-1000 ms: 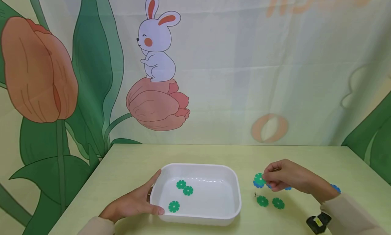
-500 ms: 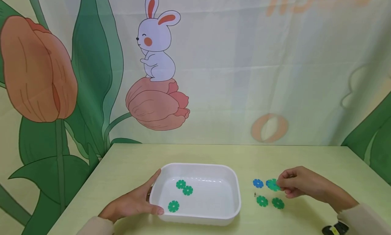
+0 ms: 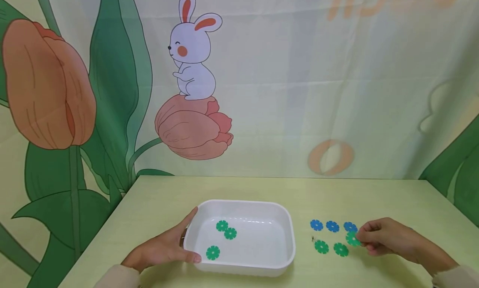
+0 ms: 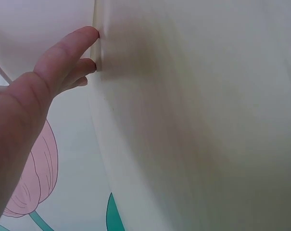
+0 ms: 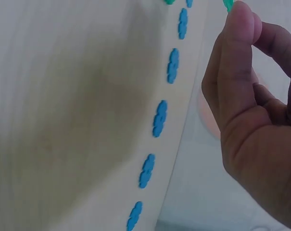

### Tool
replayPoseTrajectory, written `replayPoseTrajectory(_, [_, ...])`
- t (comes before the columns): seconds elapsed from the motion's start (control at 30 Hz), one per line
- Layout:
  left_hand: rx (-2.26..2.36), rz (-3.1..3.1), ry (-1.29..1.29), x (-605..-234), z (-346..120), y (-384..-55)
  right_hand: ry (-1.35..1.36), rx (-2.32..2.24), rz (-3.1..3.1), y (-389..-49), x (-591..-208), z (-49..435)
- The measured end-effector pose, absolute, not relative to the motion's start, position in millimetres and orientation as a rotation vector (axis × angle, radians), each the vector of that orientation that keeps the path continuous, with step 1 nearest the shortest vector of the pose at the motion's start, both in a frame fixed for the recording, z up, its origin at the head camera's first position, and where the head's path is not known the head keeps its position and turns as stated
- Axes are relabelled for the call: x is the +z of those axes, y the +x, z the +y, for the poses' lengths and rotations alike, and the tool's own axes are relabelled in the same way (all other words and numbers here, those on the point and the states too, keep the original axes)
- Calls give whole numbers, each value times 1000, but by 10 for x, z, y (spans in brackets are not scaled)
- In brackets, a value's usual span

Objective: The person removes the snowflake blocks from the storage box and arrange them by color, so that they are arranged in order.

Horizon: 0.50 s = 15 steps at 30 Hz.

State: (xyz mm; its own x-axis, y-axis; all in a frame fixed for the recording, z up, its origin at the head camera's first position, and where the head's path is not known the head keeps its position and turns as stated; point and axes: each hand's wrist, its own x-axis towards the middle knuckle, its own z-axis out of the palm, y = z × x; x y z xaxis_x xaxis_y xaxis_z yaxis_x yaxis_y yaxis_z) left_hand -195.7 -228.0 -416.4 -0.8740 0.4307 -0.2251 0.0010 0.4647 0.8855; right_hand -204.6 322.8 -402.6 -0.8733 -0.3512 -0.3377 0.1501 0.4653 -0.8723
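My left hand (image 3: 164, 246) holds the left end of a white rectangular tray (image 3: 291, 234), thumb over the near corner and index finger at the far one. In the left wrist view, the fingertips (image 4: 90, 36) lie against it. Three green flower-shaped plastic discs (image 3: 213, 252) lie inside. On the right, my right hand (image 3: 393, 240) pinches another green disc (image 3: 352, 239) between thumb and fingertips, raised close to a blue disc (image 3: 350, 226). Only a sliver of the held green piece (image 5: 228, 5) shows in the right wrist view.
Several blue discs (image 5: 159, 119) form a row, partly hidden behind my right hand in the head view. Two green discs (image 3: 341, 249) lie in front of them on the pale yellow-green table (image 3: 239, 188). A printed cloth (image 3: 262, 92) hangs behind the table.
My right hand has moved rightward and nearer along the blue row with the green disc, uncovering blue discs on the left. My left hand and the tray stay put.
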Motion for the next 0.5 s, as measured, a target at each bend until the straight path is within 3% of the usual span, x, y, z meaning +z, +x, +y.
replayPoseTrajectory(0.5, [1380, 2299, 356, -4145, -2278, -1946, 120, -1195, 2407, -2032, -4289, 3298])
